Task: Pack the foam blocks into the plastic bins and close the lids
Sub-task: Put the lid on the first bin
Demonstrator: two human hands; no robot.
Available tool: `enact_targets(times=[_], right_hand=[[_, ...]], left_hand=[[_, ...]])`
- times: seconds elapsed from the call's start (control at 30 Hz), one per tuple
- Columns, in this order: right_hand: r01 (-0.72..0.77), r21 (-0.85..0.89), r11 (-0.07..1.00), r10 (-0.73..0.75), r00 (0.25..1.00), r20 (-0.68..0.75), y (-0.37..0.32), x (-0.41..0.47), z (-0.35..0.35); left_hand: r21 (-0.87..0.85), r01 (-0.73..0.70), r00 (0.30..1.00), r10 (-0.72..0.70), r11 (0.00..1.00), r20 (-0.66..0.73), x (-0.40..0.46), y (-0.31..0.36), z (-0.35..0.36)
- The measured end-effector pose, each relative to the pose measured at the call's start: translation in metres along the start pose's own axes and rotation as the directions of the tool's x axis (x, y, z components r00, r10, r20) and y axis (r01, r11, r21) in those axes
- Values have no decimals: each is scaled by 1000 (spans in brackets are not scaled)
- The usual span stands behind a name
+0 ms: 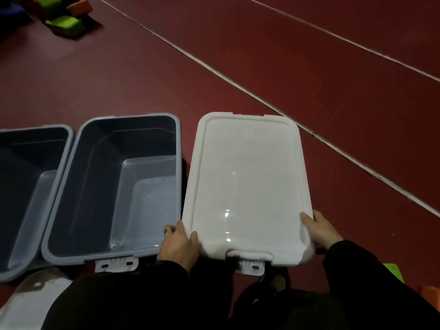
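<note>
Hands, left (179,242) and right (320,231), grip the white lid's (245,182) near corners, likely lifting it off a bin; two bins (114,186) gape empty, blocks (64,25) far off.

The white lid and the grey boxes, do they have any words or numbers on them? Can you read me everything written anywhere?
There is no writing to read in this picture.
White lid, held by the left hand and right hand: plain, only shiny light spots.
Grey bins and: no labels or numbers.
White latches: no marks that can be read.
Foam blocks: far off and blurred, no print visible.
</note>
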State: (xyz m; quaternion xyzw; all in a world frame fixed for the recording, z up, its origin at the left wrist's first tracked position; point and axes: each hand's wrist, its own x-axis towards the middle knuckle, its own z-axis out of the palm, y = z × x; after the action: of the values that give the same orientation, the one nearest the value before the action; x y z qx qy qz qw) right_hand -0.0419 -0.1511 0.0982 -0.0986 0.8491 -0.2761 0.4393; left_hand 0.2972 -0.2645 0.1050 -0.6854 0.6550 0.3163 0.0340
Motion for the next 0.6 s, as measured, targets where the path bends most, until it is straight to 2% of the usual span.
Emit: enact_targets(times=[0.07, 0.13, 0.2, 0.3, 0.37, 0.43, 0.5, 0.53, 0.57, 0.6], right_hand=[[-33, 38, 999, 31, 999, 32, -3, 4, 1], [-93, 75, 993, 92, 996, 23, 0, 4, 0], [-95, 99, 991, 104, 990, -98, 7, 2, -6], [-15, 136, 991, 59, 942, -330, 12, 5, -28], [-5, 210, 978, 88, 917, -390, 11, 3, -40], [-22, 249, 968, 131, 892, -432, 20, -6, -46], [-71, 341, 937, 217, 885, -412, 40, -20, -43], [-106, 419, 902, 265, 902, -342, 53, -27, -38], [-148, 476, 867, 298, 919, -258, 64, -35, -31], [-179, 508, 842, 315, 929, -196, 72, -40, -24]], left_hand=[[120, -33, 998, 39, 992, -47, -2, 3, 0], [100, -30, 999, 34, 995, -40, -3, 4, 0], [-53, 31, 999, -29, 998, 32, -7, 3, 5], [-279, 179, 953, -95, 944, 289, -28, 12, 27], [-412, 250, 894, -45, 876, 446, -44, 23, 49], [-518, 306, 871, -15, 799, 491, -61, 34, 71], [-592, 398, 841, -21, 700, 541, -78, 50, 90], [-608, 453, 805, -7, 652, 593, -88, 60, 99], [-603, 489, 763, 25, 630, 646, -95, 70, 111], [-583, 465, 736, 75, 666, 672, -102, 81, 123]])
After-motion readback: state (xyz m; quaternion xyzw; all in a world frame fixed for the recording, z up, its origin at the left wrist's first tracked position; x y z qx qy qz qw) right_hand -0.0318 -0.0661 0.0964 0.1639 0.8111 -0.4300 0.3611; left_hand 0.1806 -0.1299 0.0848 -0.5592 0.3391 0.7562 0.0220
